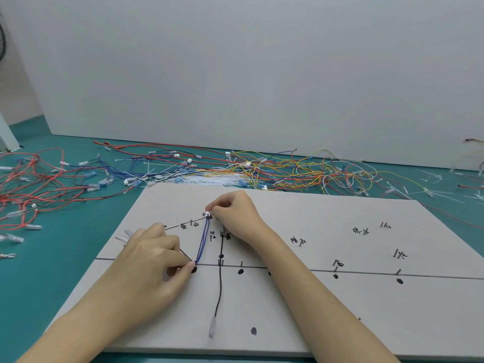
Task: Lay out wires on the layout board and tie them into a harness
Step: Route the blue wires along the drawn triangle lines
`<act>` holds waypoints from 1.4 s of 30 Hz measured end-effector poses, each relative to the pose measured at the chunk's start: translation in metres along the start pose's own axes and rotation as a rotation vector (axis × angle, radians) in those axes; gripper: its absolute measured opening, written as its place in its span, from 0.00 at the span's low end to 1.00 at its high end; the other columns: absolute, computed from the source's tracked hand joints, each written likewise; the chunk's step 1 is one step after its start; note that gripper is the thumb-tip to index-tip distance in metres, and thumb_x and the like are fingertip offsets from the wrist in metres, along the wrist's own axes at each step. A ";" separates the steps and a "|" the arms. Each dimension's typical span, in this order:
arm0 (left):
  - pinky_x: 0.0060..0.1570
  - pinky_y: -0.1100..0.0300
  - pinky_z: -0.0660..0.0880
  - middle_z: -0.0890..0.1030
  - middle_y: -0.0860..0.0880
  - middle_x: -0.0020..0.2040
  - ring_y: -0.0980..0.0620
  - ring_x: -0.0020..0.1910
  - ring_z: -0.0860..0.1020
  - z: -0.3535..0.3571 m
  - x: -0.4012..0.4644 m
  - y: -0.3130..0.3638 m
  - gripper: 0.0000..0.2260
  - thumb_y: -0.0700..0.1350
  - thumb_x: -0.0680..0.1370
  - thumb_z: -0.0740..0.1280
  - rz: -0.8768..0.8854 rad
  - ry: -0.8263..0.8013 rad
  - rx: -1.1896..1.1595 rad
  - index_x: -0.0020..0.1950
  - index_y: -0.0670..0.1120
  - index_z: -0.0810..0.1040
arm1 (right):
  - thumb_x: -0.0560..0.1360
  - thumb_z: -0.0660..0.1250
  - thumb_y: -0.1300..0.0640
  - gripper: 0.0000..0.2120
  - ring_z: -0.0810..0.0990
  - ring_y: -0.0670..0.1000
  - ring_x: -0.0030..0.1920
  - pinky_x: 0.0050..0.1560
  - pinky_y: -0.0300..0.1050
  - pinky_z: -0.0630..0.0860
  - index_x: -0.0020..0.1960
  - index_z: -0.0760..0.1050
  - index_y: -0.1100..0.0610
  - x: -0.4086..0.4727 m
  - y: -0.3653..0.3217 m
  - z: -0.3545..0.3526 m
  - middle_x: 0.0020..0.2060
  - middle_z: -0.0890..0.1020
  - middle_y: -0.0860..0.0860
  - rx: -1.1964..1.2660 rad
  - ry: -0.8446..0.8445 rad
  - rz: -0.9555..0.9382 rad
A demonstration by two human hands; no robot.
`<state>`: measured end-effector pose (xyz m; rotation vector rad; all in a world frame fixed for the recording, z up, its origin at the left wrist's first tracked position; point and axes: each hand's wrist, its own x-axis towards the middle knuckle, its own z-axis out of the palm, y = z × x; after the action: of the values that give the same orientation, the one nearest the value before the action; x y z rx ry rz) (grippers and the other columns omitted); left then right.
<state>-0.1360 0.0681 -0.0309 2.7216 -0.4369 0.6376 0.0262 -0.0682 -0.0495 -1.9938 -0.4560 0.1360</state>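
Both your arms are bare from the lower edge of the view up to the fingers; no sleeve, cuff, glove, watch, ring or strap shows on either one. Your left hand (152,260) and right hand (235,216) both sit over the layout board (327,310), and their nails look short and unpainted. Each forearm is slim and smooth, with no markings, tape or bandage visible.
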 end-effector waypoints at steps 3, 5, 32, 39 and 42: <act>0.34 0.61 0.66 0.70 0.60 0.27 0.55 0.33 0.68 0.001 0.001 -0.005 0.09 0.50 0.70 0.69 0.004 -0.022 0.022 0.30 0.54 0.82 | 0.72 0.63 0.64 0.12 0.70 0.35 0.23 0.25 0.26 0.63 0.44 0.85 0.57 -0.001 -0.001 0.000 0.31 0.80 0.45 -0.005 -0.001 -0.003; 0.37 0.63 0.63 0.72 0.59 0.26 0.56 0.35 0.69 0.003 0.004 -0.011 0.09 0.53 0.70 0.68 -0.029 -0.050 0.017 0.31 0.56 0.83 | 0.73 0.63 0.64 0.11 0.71 0.35 0.24 0.27 0.27 0.64 0.44 0.85 0.57 -0.001 -0.001 0.000 0.33 0.81 0.46 -0.008 -0.001 -0.004; 0.39 0.58 0.69 0.82 0.46 0.34 0.55 0.32 0.74 -0.024 0.031 -0.106 0.13 0.61 0.62 0.73 -0.436 -0.307 -0.430 0.40 0.54 0.85 | 0.73 0.62 0.64 0.11 0.71 0.34 0.25 0.27 0.25 0.64 0.43 0.84 0.57 -0.003 -0.001 -0.002 0.32 0.80 0.44 -0.016 -0.006 -0.015; 0.43 0.57 0.70 0.82 0.43 0.36 0.54 0.33 0.76 -0.020 0.031 -0.111 0.13 0.58 0.65 0.75 -0.495 -0.330 -0.543 0.39 0.49 0.85 | 0.73 0.62 0.63 0.11 0.72 0.34 0.25 0.27 0.24 0.64 0.43 0.84 0.56 -0.003 0.000 -0.002 0.32 0.79 0.42 -0.006 -0.009 -0.017; 0.42 0.56 0.68 0.82 0.47 0.34 0.53 0.33 0.74 -0.019 0.030 -0.113 0.18 0.61 0.60 0.72 -0.514 -0.350 -0.548 0.39 0.48 0.84 | 0.73 0.62 0.64 0.11 0.71 0.34 0.25 0.27 0.25 0.64 0.43 0.84 0.56 -0.003 0.000 -0.002 0.32 0.80 0.43 -0.005 -0.010 -0.016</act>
<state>-0.0768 0.1706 -0.0264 2.2615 0.0295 -0.0932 0.0241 -0.0709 -0.0486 -1.9949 -0.4792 0.1346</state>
